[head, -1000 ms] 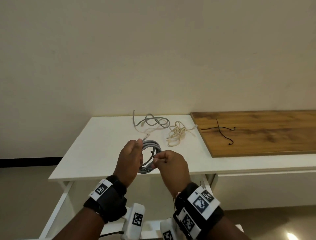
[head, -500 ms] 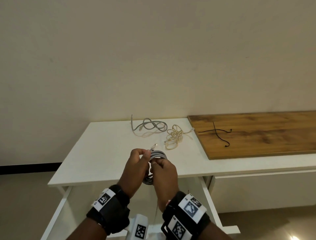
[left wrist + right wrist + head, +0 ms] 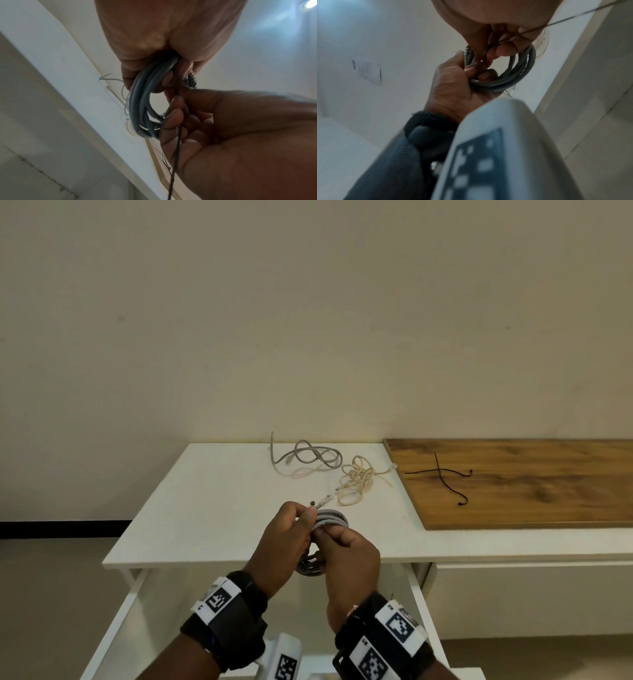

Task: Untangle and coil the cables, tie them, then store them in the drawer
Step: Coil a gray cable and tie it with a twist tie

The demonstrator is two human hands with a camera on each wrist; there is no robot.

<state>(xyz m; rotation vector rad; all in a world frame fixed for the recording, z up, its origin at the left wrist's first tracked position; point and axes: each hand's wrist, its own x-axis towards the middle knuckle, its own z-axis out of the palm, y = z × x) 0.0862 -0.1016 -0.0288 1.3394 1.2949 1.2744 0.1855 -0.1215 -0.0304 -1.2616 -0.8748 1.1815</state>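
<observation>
A coiled grey cable is held upright above the front edge of the white table. My left hand grips one side of the coil, its plug end sticking up past the fingers. My right hand pinches a thin black tie against the coil. A tangled grey cable and a tangled cream cable lie at the back of the table. The open white drawer lies below my hands.
A wooden board lies on the right of the table, with two more thin black ties crossed on it. A plain wall stands behind. The drawer's side rails flank my wrists.
My hands have drawn closer together on the coil, which has turned more upright. My right hand has closed in over its near side.
</observation>
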